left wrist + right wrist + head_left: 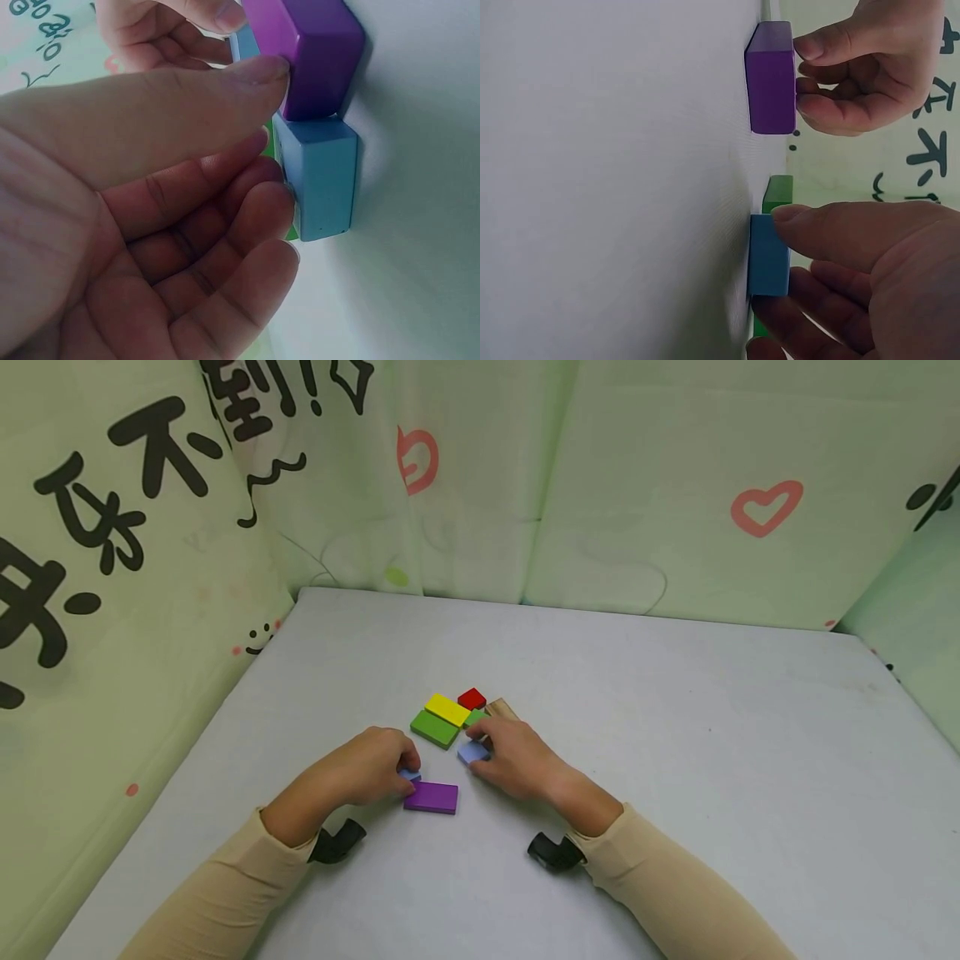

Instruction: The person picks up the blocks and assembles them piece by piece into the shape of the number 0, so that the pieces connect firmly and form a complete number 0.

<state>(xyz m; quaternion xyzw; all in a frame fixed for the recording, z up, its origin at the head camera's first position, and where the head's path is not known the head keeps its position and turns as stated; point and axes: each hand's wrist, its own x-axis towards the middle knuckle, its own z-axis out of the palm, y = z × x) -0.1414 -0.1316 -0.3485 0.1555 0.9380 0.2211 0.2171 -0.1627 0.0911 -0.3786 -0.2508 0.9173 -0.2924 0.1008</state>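
Observation:
My left hand (367, 768) is over a light blue block (324, 180) and a purple block (431, 797) that touch each other. Its thumb rests on the purple block's upper edge, and its bent fingertips are against or close to the blue one. With thumb and fingers on opposite sides, my right hand (517, 756) pinches another light blue block (769, 255) standing on the table. Just beyond that hand lie a green block (434, 729), a yellow block (447, 710) and a smaller green block (476, 717), partly hidden by its fingers.
A red block (472, 698) and a bare wood block (503, 708) sit at the far side of the group. The white table (675, 735) is bordered by pale green cloth walls (637, 460) at the back and sides.

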